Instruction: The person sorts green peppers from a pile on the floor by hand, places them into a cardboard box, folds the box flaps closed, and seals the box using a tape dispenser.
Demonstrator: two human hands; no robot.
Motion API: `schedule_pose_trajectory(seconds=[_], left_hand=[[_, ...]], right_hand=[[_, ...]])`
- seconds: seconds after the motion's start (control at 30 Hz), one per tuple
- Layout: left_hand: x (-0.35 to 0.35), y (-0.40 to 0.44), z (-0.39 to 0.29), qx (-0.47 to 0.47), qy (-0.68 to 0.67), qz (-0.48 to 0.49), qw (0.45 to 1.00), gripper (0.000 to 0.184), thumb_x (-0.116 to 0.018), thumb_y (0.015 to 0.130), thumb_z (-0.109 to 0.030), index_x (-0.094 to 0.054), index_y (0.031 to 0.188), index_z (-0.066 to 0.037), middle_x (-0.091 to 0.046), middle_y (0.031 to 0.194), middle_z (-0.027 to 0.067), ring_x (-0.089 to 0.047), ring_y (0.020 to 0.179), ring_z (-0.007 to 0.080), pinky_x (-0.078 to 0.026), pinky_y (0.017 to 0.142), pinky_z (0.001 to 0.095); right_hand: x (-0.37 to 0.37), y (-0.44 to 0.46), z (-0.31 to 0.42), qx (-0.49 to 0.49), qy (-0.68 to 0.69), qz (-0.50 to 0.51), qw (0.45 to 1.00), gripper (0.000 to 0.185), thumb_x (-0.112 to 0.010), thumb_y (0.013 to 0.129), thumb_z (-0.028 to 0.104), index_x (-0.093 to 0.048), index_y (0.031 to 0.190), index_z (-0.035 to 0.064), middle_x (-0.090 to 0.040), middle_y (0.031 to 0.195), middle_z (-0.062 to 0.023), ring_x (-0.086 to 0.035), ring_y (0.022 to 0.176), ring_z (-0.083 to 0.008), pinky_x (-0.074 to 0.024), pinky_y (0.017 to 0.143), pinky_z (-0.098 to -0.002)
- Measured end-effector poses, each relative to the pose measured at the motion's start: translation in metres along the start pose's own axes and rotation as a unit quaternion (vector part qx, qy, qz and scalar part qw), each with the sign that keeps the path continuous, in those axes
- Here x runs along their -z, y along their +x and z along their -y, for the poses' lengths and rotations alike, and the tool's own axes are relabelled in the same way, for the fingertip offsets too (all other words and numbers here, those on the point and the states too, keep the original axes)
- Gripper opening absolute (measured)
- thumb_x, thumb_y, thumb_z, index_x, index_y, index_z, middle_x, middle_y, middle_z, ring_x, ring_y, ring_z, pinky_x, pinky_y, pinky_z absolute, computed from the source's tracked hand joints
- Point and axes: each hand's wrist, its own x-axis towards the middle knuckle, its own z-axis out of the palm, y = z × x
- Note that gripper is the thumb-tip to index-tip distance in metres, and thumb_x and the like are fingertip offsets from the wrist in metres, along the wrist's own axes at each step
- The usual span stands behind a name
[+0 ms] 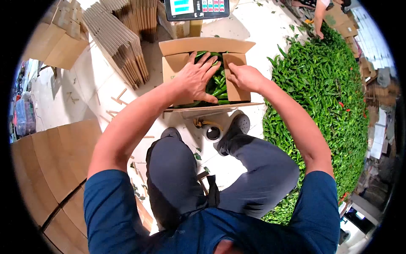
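An open cardboard box (207, 45) full of green chili peppers (220, 86) stands in front of me, its flaps raised. My left hand (196, 78) lies spread on the peppers, palm down with fingers apart, its wrist crossing the left flap (172, 67). My right hand (245, 78) is at the right flap (237, 92), fingers bent around its inner edge and gripping it; part of the fingertips is hard to see. Close below the box, a yellow tape dispenser (203, 123) rests on the floor between my feet.
A digital scale (197, 9) stands beyond the box. Stacks of flattened cartons (116, 40) are at the upper left, and large cardboard sheets (55, 165) at the lower left. A big heap of green peppers (317, 110) covers the right floor. Another person's hand (319, 34) reaches its far end.
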Motion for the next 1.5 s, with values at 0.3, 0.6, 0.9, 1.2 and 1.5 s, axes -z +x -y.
schedule_pose_trajectory(seconds=[0.3, 0.6, 0.9, 1.2, 1.5], left_hand=[[0.002, -0.006, -0.001, -0.045, 0.008, -0.013, 0.999, 0.096, -0.056, 0.086, -0.075, -0.031, 0.160, -0.019, -0.029, 0.165, 0.0164, -0.021, 0.152, 0.0456, -0.008, 0.121, 0.0705], [-0.001, -0.010, 0.006, -0.115, -0.010, -0.019, 0.993, 0.084, -0.053, 0.090, -0.073, -0.039, 0.158, -0.024, -0.028, 0.166, 0.0144, -0.019, 0.155, 0.0379, -0.008, 0.123, 0.0673], [-0.010, -0.031, -0.001, -0.197, 0.084, -0.178, 0.960, 0.079, -0.065, 0.090, -0.058, -0.048, 0.148, -0.007, -0.039, 0.161, 0.0143, -0.031, 0.152, 0.0327, -0.018, 0.128, 0.0466], [-0.012, -0.030, 0.001, -0.010, -0.036, -0.030, 0.999, 0.100, -0.046, 0.094, -0.074, -0.030, 0.157, 0.002, -0.030, 0.164, 0.0219, -0.020, 0.155, 0.0366, -0.010, 0.127, 0.0510], [-0.013, -0.031, 0.002, -0.031, -0.032, -0.039, 0.998, 0.094, -0.049, 0.093, -0.072, -0.032, 0.159, -0.007, -0.031, 0.166, 0.0131, -0.019, 0.156, 0.0356, -0.008, 0.126, 0.0547]], right_hand=[[0.018, 0.001, 0.009, 0.016, -0.223, -0.263, 0.939, 0.113, -0.085, 0.072, 0.049, -0.027, 0.158, 0.0037, -0.034, 0.161, -0.0177, -0.032, 0.150, -0.0306, -0.0263, 0.121, -0.0514], [0.020, -0.005, 0.009, 0.019, -0.174, -0.235, 0.956, 0.101, -0.088, 0.071, 0.041, -0.037, 0.149, 0.0020, -0.055, 0.136, -0.0163, -0.051, 0.131, -0.0309, -0.0381, 0.112, -0.0471], [-0.027, -0.023, -0.004, 0.126, -0.131, -0.198, 0.963, 0.053, -0.061, 0.092, 0.019, -0.050, 0.139, -0.0039, -0.056, 0.140, -0.0247, -0.050, 0.134, -0.0435, -0.0428, 0.113, -0.0466], [-0.027, -0.015, -0.021, 0.160, -0.172, -0.132, 0.963, 0.050, -0.056, 0.097, 0.024, -0.055, 0.139, -0.0028, -0.054, 0.142, -0.0263, -0.051, 0.133, -0.0436, -0.0433, 0.112, -0.0453], [0.001, -0.081, 0.053, 0.185, -0.071, -0.169, 0.966, 0.065, -0.063, 0.094, 0.053, -0.060, 0.130, -0.0011, -0.064, 0.129, -0.0185, -0.055, 0.127, -0.0367, -0.0413, 0.108, -0.0497]])
